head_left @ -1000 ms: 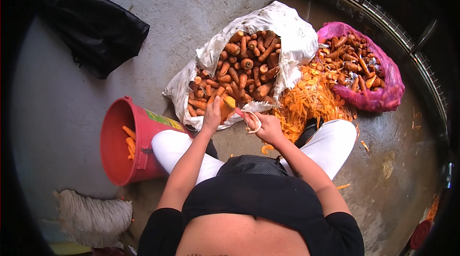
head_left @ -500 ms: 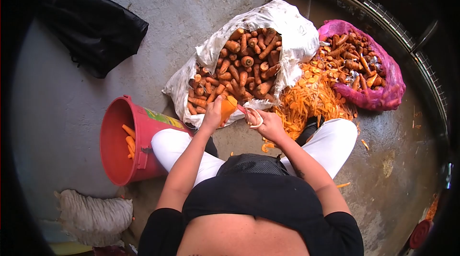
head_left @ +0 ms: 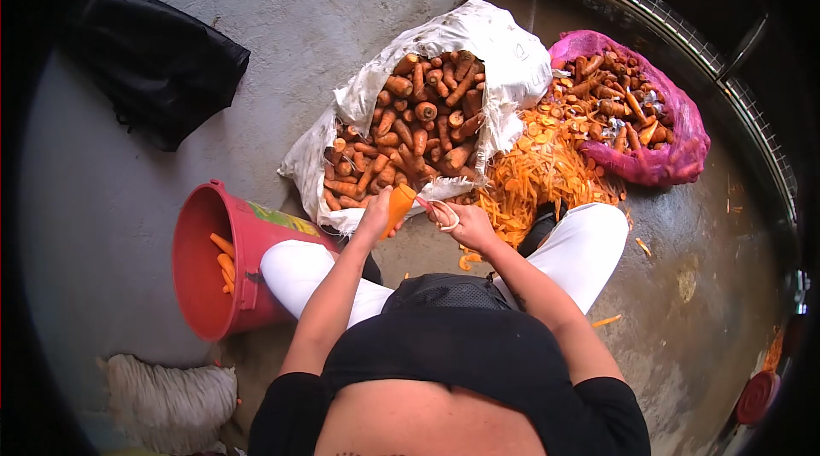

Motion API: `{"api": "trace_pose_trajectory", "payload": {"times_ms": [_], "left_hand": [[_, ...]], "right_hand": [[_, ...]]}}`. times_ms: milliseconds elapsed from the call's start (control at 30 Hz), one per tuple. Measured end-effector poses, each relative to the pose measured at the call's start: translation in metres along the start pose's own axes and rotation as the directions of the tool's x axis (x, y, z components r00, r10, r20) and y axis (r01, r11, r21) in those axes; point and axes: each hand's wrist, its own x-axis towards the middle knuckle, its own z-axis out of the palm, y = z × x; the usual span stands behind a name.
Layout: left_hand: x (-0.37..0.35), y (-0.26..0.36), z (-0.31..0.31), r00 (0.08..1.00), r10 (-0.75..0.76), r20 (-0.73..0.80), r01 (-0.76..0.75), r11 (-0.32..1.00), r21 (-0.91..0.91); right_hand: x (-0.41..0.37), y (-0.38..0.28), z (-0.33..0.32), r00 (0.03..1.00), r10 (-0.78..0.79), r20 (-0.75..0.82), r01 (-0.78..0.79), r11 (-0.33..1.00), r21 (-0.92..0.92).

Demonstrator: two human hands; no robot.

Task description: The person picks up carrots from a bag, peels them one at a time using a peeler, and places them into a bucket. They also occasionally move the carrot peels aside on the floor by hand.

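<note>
My left hand (head_left: 373, 217) is closed round a bright orange, peeled-looking carrot (head_left: 400, 202), held in front of my knees. Close to its upper end is a peeler (head_left: 423, 202) with a reddish part and a pale loop, gripped in my right hand (head_left: 471, 227). Its blade is too small to make out. Just beyond both hands, a white sack (head_left: 511, 50) lies with its mouth open, full of unpeeled carrots (head_left: 420, 138). Orange peelings and cut slices (head_left: 534, 178) are heaped to the right of it, by my right foot.
To my left a red bucket (head_left: 202, 281) lies tipped, with a few peeled carrots (head_left: 225, 264) inside. A pink net sack (head_left: 662, 167) of carrot pieces is at the right. There is a black bag (head_left: 162, 63) at the upper left and a whitish bundle (head_left: 171, 405) at the lower left.
The whole view has shifted slightly as my head moved. My left hand has tilted the carrot more upright, and the peeler remains by its upper end in my right hand.
</note>
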Motion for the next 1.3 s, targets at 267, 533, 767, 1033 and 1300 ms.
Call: {"api": "trace_pose_trajectory", "payload": {"times_ms": [267, 533, 767, 1033, 1300], "left_hand": [[-0.014, 0.025, -0.011, 0.998, -0.009, 0.065, 0.006, 0.999, 0.047], [-0.012, 0.007, -0.013, 0.940, -0.247, 0.235, 0.274, 0.958, -0.087], [-0.024, 0.034, -0.007, 0.915, -0.218, 0.340, 0.228, 0.974, 0.011], [-0.023, 0.034, -0.040, 0.893, 0.083, 0.441, 0.222, 0.774, -0.593], [-0.029, 0.018, -0.044, 0.904, 0.142, 0.402, 0.302, 0.451, -0.840]], "right_hand": [[-0.004, -0.016, -0.009, 0.998, -0.054, -0.027, 0.054, 0.998, 0.028], [-0.002, 0.006, 0.009, 0.994, -0.104, -0.039, 0.104, 0.995, 0.000], [0.000, 0.007, -0.009, 0.999, 0.021, 0.036, -0.020, 1.000, -0.015], [0.014, 0.092, -0.006, 0.677, 0.733, -0.066, -0.580, 0.586, 0.567], [0.020, 0.089, 0.008, 0.774, 0.630, 0.064, -0.487, 0.529, 0.695]]}}
